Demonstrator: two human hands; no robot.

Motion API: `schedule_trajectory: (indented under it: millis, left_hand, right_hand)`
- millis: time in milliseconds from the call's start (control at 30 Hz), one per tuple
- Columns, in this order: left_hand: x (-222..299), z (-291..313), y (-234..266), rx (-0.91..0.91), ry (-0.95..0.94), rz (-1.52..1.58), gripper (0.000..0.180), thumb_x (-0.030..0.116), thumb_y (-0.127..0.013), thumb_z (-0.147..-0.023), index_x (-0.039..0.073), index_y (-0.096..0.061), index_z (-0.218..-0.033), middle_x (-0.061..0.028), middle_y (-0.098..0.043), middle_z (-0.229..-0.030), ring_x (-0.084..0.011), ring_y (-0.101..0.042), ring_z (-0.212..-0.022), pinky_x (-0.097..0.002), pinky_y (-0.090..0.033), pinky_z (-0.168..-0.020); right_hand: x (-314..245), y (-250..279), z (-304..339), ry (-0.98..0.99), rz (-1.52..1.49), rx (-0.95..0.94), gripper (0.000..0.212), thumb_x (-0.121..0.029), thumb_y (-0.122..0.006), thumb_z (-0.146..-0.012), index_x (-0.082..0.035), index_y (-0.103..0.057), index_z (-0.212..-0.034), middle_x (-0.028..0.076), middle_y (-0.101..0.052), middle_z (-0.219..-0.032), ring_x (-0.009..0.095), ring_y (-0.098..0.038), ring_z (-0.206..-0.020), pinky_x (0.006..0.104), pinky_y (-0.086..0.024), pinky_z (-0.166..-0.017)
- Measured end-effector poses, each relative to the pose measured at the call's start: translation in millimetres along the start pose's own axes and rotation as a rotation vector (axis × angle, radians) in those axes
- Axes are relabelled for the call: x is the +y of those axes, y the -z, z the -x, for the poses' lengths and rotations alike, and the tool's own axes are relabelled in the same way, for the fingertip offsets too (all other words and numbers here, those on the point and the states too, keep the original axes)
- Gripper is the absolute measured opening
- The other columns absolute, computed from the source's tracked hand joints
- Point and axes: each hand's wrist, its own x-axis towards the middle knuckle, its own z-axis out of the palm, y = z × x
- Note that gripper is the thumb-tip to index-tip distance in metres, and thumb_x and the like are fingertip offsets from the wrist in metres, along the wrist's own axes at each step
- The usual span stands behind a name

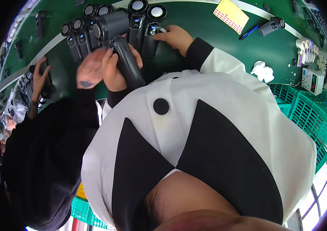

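Closest to the camera, a white jacket (225, 115) with big black panels and 1 round black button, filling the middle and bottom. Above it, left hand (113, 71) wrapped tight around the handle of a dark grey handheld fan (119, 42), lifted off the green table (209, 34), round head tilted up and to the left. Just beside that hand, on its left, another person's hand (91, 70) with a dark mark on the palm, open and touching the same spot; black sleeve below it. Right hand (175, 36) reaching forward onto the table, fingers pinched on a small white thing (162, 29), pressed against 1 fan in a row of black fans (140, 23) lying side by side, round heads pointing away. Farther right on the table: yellow card (231, 15), blue pen (249, 32), 1 more grey fan (272, 26) lying alone, crumpled white cloth (263, 71). Green plastic crate (313, 119) at the right edge.
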Motion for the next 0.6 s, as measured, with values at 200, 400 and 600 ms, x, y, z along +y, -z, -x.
schedule_trajectory:
  millis: [200, 400, 600]
  left_hand:
    - [9, 3, -21, -0.059, -0.021, 0.052, 0.052, 0.024, -0.032, -0.079, -0.013, -0.035, -0.116, -0.0170, -0.051, -0.077, -0.0239, -0.049, -0.054, -0.0287, -0.039, -0.048]
    - [26, 5, -29, -0.310, -0.016, 0.102, 0.073, 0.032, -0.045, -0.076, -0.016, -0.019, -0.125, -0.0104, -0.046, -0.078, -0.0171, -0.046, -0.055, -0.0254, -0.036, -0.047]
    - [38, 10, -30, -0.353, 0.005, 0.169, 0.075, 0.032, -0.046, -0.074, -0.017, -0.018, -0.125, -0.0091, -0.044, -0.077, -0.0163, -0.044, -0.053, -0.0253, -0.035, -0.047]
  right_hand:
    - [-13, -46, 10, 0.020, 0.499, 0.303, 0.067, -0.043, -0.068, -0.063, 0.007, -0.040, -0.098, 0.023, -0.050, -0.100, 0.032, -0.058, -0.086, 0.0361, -0.048, -0.070]
    - [-12, -38, 14, 0.058, 0.601, 0.475, 0.063, -0.041, -0.064, -0.064, 0.006, -0.041, -0.099, 0.023, -0.051, -0.099, 0.034, -0.057, -0.085, 0.0374, -0.047, -0.072]
    - [11, -1, 18, 0.140, 0.774, 0.572, 0.051, -0.033, -0.062, -0.065, 0.004, -0.045, -0.096, 0.021, -0.053, -0.094, 0.033, -0.058, -0.078, 0.0373, -0.048, -0.070]
